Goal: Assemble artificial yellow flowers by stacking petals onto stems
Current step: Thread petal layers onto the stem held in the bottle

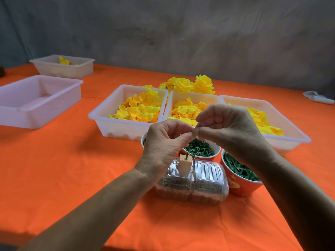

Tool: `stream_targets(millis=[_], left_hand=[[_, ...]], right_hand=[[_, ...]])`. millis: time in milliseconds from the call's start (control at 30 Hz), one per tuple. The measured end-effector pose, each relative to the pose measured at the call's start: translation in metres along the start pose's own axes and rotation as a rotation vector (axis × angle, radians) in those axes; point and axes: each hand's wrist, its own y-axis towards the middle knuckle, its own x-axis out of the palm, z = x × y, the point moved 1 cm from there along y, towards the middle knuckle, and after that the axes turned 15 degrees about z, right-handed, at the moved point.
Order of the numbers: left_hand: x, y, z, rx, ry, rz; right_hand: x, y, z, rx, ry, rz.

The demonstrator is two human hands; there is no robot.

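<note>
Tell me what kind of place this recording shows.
Likely a small handcraft assembly bench: white bins of yellow petals, red cups of green parts, finished yellow flowers on an orange-covered table.

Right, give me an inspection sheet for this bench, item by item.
Surface: orange tablecloth, lit, shadow along the near edge.
Job's things: three white trays of yellow petals; finished yellow flowers behind them; red cups of green parts; green stem standing in a small block on a clear plastic box.
Clutter: empty white tray; far tray with a few petals; white object at far right, unclear.
Grippers: left hand and right hand pinch together at the stem's top; what they pinch is too small to tell.
Cables: nothing seen.
Surroundings: grey wall.
</note>
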Motion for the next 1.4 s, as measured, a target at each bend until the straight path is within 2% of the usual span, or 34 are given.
stream_targets(millis=[167, 567, 800, 1067, 1133, 1267, 1333, 1400], left_hand=[[0.0, 0.001, -0.001, -0.01, 0.003, 0.006], [0.0, 0.002, -0.003, -0.026, 0.003, 0.018], [0.002, 0.0, -0.002, -0.043, -0.009, 0.029], [0.001, 0.001, -0.001, 0.006, 0.037, 0.042], [0.001, 0.0, -0.002, 0.028, 0.053, 0.041], [0.002, -0.002, -0.004, 0.111, 0.031, 0.025], [0.0, -0.002, -0.006, 0.172, 0.035, 0.04], [-0.001, -0.003, -0.008, 0.222, 0.081, 0.055]], right_hand=[[-0.003, 0.003, -0.004, -0.018, -0.028, 0.046], [0.0, 0.013, -0.01, -0.049, -0.168, -0.071], [-0.005, 0.023, -0.009, 0.206, -0.072, -0.144], [0.001, 0.009, -0.007, 0.288, 0.019, 0.01], [0.001, 0.007, -0.012, 0.18, -0.126, 0.023], [0.002, 0.018, -0.026, -0.032, -0.577, -0.05], [0.006, 0.022, -0.03, -0.074, -0.683, -0.081], [0.009, 0.023, -0.028, -0.066, -0.68, -0.104]])
